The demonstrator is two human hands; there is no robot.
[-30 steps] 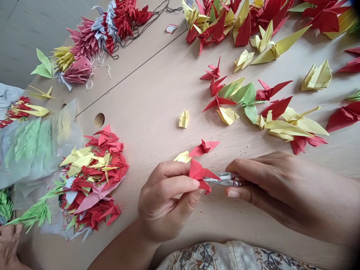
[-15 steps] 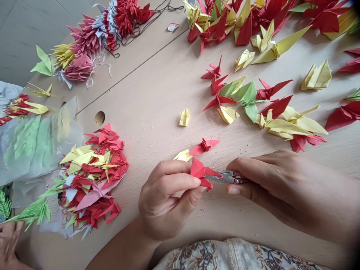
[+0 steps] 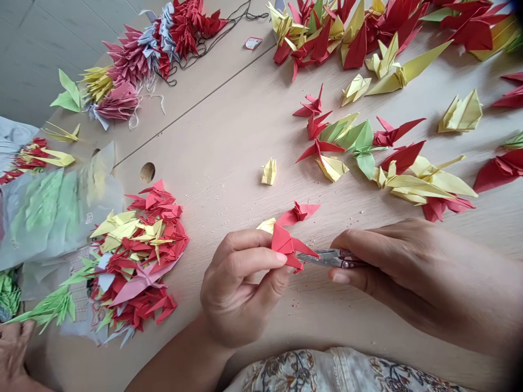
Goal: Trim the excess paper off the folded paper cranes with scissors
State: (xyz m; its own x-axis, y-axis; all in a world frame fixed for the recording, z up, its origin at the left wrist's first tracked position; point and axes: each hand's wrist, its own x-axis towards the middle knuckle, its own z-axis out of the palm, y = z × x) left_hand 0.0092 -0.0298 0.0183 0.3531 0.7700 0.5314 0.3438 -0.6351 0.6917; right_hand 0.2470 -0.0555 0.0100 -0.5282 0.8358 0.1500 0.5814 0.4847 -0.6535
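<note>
Between the thumb and fingers of my left hand is a red paper crane, its points facing right. My right hand is closed around a pair of small metal scissors; the fingers hide the handles. The blades reach left to the crane, at its lower points. Whether they bite into the paper I cannot tell. Just behind my left fingers, another red crane lies on the table beside a yellow folded piece that is partly hidden. Farther back sits a small yellow folded piece.
A heap of red, yellow and pink cranes lies at left, near plastic bags. Strung cranes lie at back left. More cranes spread over the right of the table. Another person's hand is at lower left.
My left hand and the red crane have shifted slightly left, and the crane has tilted a little. The scissors stay close to it. The whole view has moved slightly.
</note>
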